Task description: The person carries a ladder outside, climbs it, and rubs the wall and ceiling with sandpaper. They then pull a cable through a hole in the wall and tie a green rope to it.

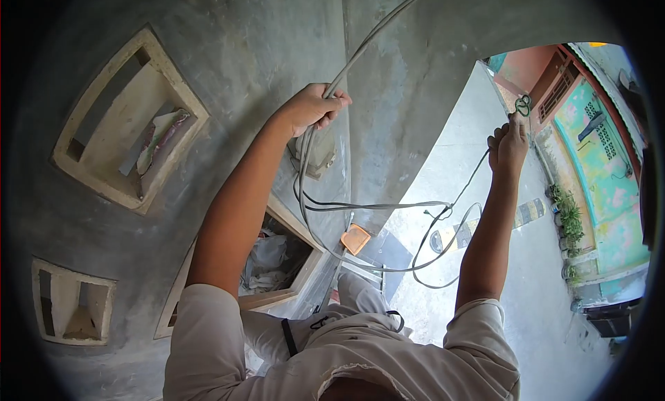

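My left hand (315, 110) is raised close to the grey wall, its fingers wrapped round a grey cable (377, 28). Above that hand, doubled strands run up to the top edge of the view. Below it the cable hangs in loose loops in front of my body. On the right, my raised right hand (509, 143) is closed on a thin dark cord (474, 171). A small green coil (523, 106) of it sticks out above the fist. The cord slants down to a small tied spot (443, 210) where it meets the cable loops.
Framed wall openings (84, 182) are on the left; a wooden-framed one holds plastic bags (267, 259). An orange dustpan-like object (355, 239) lies low near the wall. A striped bump (530, 214) crosses the pavement at right, with plants (568, 217) and a painted house (609, 193) beyond.
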Demonstrator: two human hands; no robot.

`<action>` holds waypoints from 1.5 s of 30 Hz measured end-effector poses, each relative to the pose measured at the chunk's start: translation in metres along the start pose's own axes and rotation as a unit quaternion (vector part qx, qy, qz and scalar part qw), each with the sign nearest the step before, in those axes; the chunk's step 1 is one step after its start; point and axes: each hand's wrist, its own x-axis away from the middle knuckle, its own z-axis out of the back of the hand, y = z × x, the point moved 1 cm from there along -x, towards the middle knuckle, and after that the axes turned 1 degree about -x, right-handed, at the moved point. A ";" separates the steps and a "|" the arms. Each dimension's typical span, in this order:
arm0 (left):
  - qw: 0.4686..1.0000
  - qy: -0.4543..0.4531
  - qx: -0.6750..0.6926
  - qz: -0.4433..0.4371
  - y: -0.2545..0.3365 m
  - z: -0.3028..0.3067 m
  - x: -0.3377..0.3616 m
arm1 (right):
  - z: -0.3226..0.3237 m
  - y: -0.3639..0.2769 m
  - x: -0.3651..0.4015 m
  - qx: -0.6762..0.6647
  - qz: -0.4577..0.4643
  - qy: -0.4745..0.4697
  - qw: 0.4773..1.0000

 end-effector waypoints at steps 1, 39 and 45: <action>1.000 -0.007 -0.002 -0.005 -0.009 0.001 0.003 | -0.003 -0.017 0.003 0.003 0.015 -0.022 1.000; 0.936 0.130 -0.269 -0.187 -0.185 -0.242 0.119 | -0.038 -0.093 0.164 -0.035 -0.053 -0.227 0.972; 0.979 -0.029 -0.116 -0.165 -0.188 -0.305 0.089 | -0.092 -0.111 0.193 -0.067 -0.111 -0.327 0.936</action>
